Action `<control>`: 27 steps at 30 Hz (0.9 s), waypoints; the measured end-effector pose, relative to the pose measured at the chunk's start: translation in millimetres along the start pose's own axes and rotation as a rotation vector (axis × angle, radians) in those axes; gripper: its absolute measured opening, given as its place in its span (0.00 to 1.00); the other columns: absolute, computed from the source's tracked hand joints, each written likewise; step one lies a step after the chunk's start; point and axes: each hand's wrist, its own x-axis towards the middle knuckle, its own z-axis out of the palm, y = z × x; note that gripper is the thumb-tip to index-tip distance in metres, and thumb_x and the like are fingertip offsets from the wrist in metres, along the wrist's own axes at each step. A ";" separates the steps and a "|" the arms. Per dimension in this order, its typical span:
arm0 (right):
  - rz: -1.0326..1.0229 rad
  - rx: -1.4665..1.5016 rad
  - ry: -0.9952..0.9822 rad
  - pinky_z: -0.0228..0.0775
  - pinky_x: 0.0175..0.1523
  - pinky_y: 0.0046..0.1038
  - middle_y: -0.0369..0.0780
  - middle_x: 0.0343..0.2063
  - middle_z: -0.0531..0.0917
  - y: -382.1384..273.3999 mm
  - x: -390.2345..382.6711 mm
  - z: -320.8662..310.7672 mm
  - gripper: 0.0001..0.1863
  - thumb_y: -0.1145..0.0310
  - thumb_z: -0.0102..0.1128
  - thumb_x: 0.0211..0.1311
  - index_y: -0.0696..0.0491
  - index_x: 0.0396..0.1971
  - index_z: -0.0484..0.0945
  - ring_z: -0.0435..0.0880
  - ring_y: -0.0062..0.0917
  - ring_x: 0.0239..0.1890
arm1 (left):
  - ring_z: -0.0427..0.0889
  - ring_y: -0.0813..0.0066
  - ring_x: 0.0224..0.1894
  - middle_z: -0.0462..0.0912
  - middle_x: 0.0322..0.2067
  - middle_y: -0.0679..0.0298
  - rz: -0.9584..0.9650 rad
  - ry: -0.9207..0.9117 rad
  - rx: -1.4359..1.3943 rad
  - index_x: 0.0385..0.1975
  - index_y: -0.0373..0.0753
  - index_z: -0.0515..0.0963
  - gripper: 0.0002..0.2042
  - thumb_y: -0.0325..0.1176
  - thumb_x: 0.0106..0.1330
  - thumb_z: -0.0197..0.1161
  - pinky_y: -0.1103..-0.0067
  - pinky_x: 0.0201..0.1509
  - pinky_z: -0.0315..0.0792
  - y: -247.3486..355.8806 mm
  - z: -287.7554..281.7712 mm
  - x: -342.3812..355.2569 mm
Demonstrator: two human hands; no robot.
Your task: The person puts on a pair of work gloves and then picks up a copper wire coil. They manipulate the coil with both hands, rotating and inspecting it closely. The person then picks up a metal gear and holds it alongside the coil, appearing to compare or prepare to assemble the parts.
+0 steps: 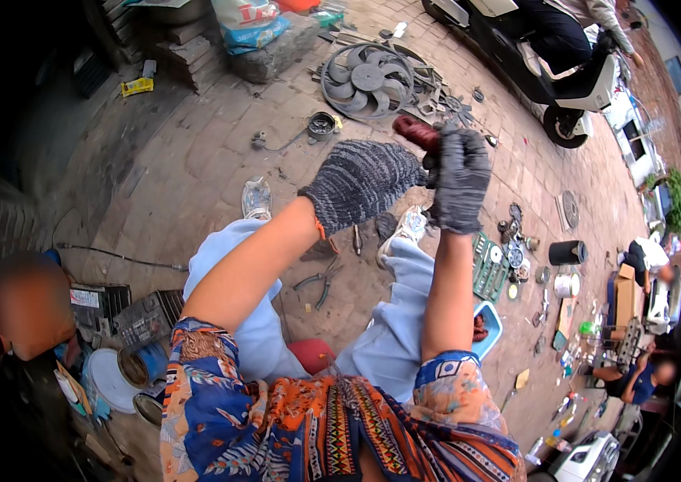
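Observation:
Grey knit gloves cover both of my hands, which meet in front of me above the paved ground. My right hand [461,178] is closed round a dark red cylinder [416,132], which looks like a wound wire coil and points up and left out of the fist. Close against it, my left hand [366,181] has its fingers bent toward a small dark part by the right hand; what they pinch is hidden. Dark red pieces of like colour [479,328] lie in a light blue tray [491,337] beside my right knee.
Pliers [324,291] and a screwdriver-like tool [357,239] lie between my legs. A green socket-set case [488,269] is to the right, amid loose metal parts. Ahead sit a fan [368,78] and a person's parked scooter [557,80]. Old batteries [147,320] stand at left.

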 end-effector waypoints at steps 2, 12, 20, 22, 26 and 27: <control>0.180 0.262 -0.086 0.59 0.17 0.16 0.35 0.19 0.75 -11.6 0.5 -12.8 0.08 0.67 0.50 0.65 0.55 0.34 0.74 0.70 0.15 0.17 | 0.79 0.64 0.36 0.81 0.32 0.61 -0.023 0.036 -0.191 0.34 0.42 0.81 0.08 0.31 0.57 0.57 0.72 0.41 0.72 -2.7 6.0 2.7; 0.310 -0.092 -0.521 0.68 0.26 0.20 0.36 0.24 0.79 -36.3 -3.5 -31.0 0.09 0.66 0.59 0.58 0.55 0.32 0.76 0.75 0.15 0.21 | 0.79 0.62 0.37 0.81 0.34 0.60 0.019 -0.026 -0.131 0.33 0.44 0.81 0.08 0.34 0.58 0.56 0.71 0.41 0.72 -35.8 -30.0 4.6; -0.015 -0.078 0.024 0.62 0.19 0.18 0.36 0.20 0.78 -9.2 -2.2 -0.8 0.07 0.67 0.56 0.61 0.55 0.34 0.75 0.72 0.14 0.16 | 0.79 0.63 0.32 0.82 0.31 0.61 -0.005 0.091 0.021 0.34 0.46 0.82 0.08 0.33 0.57 0.56 0.71 0.35 0.72 -7.0 -5.8 3.0; 0.014 0.077 0.056 0.61 0.18 0.18 0.36 0.20 0.78 -12.9 -4.5 3.2 0.08 0.67 0.56 0.61 0.55 0.35 0.75 0.71 0.14 0.15 | 0.79 0.66 0.30 0.82 0.30 0.58 -0.065 0.165 -0.352 0.36 0.39 0.81 0.09 0.28 0.59 0.55 0.74 0.36 0.72 -5.4 5.4 7.7; -0.296 -0.207 -0.022 0.62 0.18 0.19 0.37 0.21 0.78 -13.6 -7.7 3.3 0.10 0.66 0.61 0.57 0.55 0.35 0.75 0.72 0.15 0.15 | 0.77 0.80 0.27 0.82 0.26 0.61 -0.347 0.037 -0.867 0.35 0.33 0.80 0.08 0.28 0.63 0.55 0.80 0.33 0.71 1.3 -4.8 13.1; -0.358 -0.238 -0.050 0.63 0.20 0.20 0.37 0.21 0.77 -2.1 -3.1 0.9 0.12 0.66 0.63 0.55 0.55 0.35 0.74 0.72 0.16 0.16 | 0.77 0.80 0.27 0.82 0.25 0.62 -0.308 0.061 -0.811 0.35 0.33 0.80 0.08 0.28 0.63 0.56 0.81 0.32 0.71 1.0 -7.9 12.8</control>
